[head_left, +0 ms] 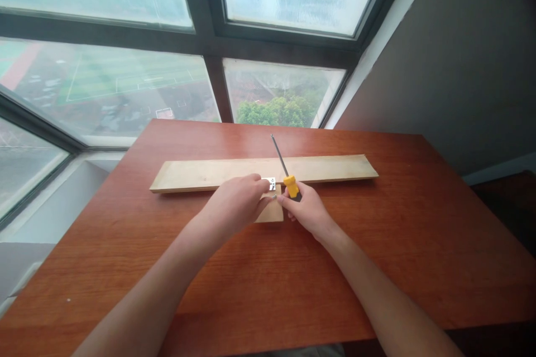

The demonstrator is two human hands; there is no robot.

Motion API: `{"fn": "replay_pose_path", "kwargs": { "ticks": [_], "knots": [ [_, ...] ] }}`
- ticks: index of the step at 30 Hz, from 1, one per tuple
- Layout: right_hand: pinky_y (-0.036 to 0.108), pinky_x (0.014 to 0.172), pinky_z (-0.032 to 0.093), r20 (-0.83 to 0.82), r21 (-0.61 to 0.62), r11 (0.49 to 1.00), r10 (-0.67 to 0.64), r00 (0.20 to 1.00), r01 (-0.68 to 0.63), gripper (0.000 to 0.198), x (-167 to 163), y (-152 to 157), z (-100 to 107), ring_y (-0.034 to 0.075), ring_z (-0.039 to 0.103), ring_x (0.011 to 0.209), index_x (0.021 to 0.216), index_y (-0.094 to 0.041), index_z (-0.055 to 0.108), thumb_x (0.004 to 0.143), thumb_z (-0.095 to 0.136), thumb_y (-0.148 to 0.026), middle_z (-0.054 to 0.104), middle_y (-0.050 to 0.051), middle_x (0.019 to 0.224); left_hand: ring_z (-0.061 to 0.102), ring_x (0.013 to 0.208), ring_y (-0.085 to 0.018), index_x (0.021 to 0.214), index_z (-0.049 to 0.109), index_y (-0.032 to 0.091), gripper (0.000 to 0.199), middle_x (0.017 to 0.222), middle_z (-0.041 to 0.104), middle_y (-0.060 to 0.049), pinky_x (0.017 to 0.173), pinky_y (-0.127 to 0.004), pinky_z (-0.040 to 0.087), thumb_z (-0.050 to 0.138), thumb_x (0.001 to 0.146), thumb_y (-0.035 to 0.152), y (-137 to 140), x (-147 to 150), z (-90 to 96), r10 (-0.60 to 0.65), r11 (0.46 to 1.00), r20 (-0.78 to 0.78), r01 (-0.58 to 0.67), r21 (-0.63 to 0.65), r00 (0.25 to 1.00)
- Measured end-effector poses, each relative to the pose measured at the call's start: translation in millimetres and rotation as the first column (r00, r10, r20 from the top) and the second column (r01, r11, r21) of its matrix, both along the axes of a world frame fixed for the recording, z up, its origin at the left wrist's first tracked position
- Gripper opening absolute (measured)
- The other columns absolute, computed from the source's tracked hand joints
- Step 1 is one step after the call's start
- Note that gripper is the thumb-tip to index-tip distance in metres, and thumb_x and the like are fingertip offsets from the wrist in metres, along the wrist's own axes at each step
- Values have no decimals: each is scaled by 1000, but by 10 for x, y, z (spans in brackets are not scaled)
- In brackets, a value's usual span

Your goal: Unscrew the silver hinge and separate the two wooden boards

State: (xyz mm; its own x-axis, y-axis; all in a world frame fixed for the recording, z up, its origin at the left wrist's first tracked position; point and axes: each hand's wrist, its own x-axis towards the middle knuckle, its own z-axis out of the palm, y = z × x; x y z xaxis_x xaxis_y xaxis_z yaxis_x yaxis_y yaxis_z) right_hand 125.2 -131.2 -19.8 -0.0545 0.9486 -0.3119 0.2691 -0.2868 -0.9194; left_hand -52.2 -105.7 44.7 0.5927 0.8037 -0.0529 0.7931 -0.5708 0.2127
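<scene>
A long pale wooden board (201, 172) lies across the table, with a short wooden piece (272, 213) against its near edge. A silvery metal plate with holes (272, 183), perhaps a hinge, sits where the two meet, partly covered by my left fingers. My left hand (238, 196) is closed, its thumb and finger at a tiny screw (274, 196) just over the short piece. In my right hand (309, 209) is a screwdriver (290, 181) with a yellow and black handle, its shaft slanting up and away. The right thumb tip comes close to the screw.
The reddish-brown wooden table (259, 290) ends at a far edge below large framed windows (288, 89). A grey wall (452, 56) stands to the right. A tiny pale speck (68, 300) lies on the table at the left.
</scene>
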Motion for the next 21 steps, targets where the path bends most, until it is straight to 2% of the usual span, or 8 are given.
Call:
{"fn": "replay_pose_path", "kwargs": {
  "ticks": [3, 6, 15, 18, 21],
  "knots": [
    [18, 47, 46, 12, -10, 1000, 1, 1000, -1, 18, -3, 1, 1, 4, 50, 50, 95, -13, 60, 92, 61, -30, 55, -6, 68, 64, 68, -21, 85, 62, 15, 18, 85, 63, -8, 55, -28, 40, 46, 92, 19, -96, 136, -19, -19, 1000, -152, 17, -9, 988],
    [18, 48, 46, 24, -11, 1000, 1, 1000, -1, 18, 1, 2, -7, 5, 51, 51, 96, -13, 60, 92, 60, -31, 56, -5, 70, 65, 72, -23, 86, 61, 14, 17, 85, 63, -9, 55, -29, 41, 44, 89, 10, -148, 165, -42, -16, 1000, -192, 15, -8, 981],
    [19, 50, 47, 43, -7, 1000, 4, 999, -4, 19, 15, -3, 4, 5, 53, 55, 98, -13, 60, 92, 60, -31, 58, -4, 74, 62, 66, -20, 72, 55, 17, 23, 77, 63, -7, 54, -28, 34, 43, 91, 21, -345, -352, -162, 156, 983, -264, -176, -56, 952],
    [19, 50, 48, 43, -14, 1000, 3, 999, -2, 19, 11, -12, 29, 5, 53, 55, 98, -13, 60, 92, 60, -31, 58, -4, 75, 62, 68, -20, 72, 54, 18, 21, 77, 63, -7, 55, -28, 33, 44, 90, 20, -384, -397, -148, 172, 980, -240, -192, -61, 955],
    [19, 50, 47, 42, -15, 1000, 4, 999, -3, 19, 7, -19, 42, 5, 53, 55, 99, -13, 60, 92, 60, -31, 58, -3, 75, 62, 70, -19, 77, 56, 18, 19, 81, 64, -6, 57, -27, 35, 44, 91, 21, -326, -327, -45, 187, 982, -133, -189, -4, 973]
  ]
}}
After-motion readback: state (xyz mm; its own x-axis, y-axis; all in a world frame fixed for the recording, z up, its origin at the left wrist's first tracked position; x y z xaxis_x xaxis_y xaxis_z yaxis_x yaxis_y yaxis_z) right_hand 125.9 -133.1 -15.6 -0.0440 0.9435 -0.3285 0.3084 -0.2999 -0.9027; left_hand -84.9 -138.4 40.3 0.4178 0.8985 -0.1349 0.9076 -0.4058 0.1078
